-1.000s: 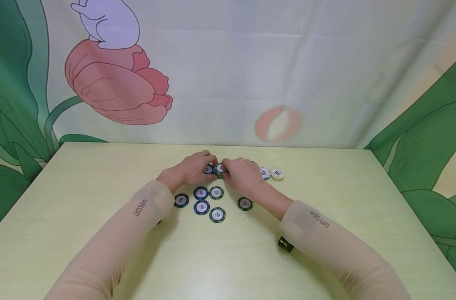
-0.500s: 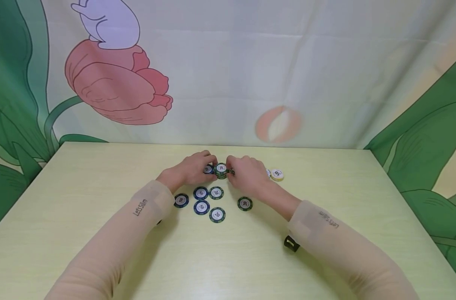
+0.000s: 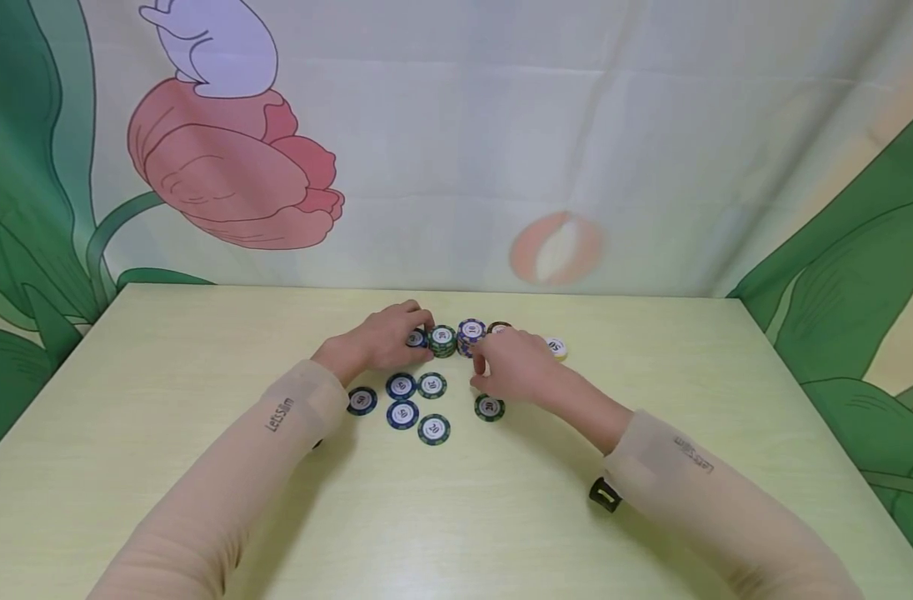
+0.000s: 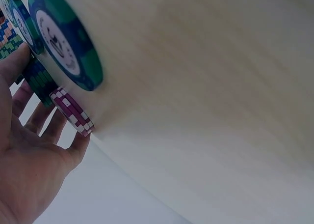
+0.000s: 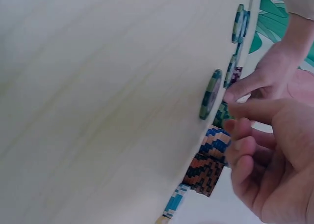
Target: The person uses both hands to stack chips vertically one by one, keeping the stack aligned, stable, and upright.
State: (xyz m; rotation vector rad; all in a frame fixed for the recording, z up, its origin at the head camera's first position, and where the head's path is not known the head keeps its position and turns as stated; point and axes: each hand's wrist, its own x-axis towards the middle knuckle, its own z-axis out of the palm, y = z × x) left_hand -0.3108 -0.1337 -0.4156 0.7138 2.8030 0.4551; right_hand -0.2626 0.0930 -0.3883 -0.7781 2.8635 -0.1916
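My left hand [image 3: 392, 337] grips a stack of dark blue poker chips [image 3: 416, 338], thumb on the near side and fingers behind. In the left wrist view a short purple-and-white chip stack [image 4: 72, 111] sits beside its outer fingers. Touching the blue stack's right side is a green chip stack [image 3: 442, 340]. My right hand [image 3: 518, 365] hovers with loosely curled fingers and nothing between them, just behind a single green chip [image 3: 490, 407]. A blue-and-pink chip stack [image 3: 471, 330] and a brown-and-black stack [image 5: 203, 175] stand behind it.
Several loose chips lie flat in front, among them a green 20 chip [image 3: 434, 429] and a blue chip [image 3: 402, 414]. A yellow-edged white chip stack [image 3: 556, 345] ends the row at right. A printed curtain [image 3: 426, 167] hangs behind the table [image 3: 456, 517].
My right hand has drawn away from the green stack, rightward and toward me, bringing the blue-and-pink stack into sight. The left hand stays in place.
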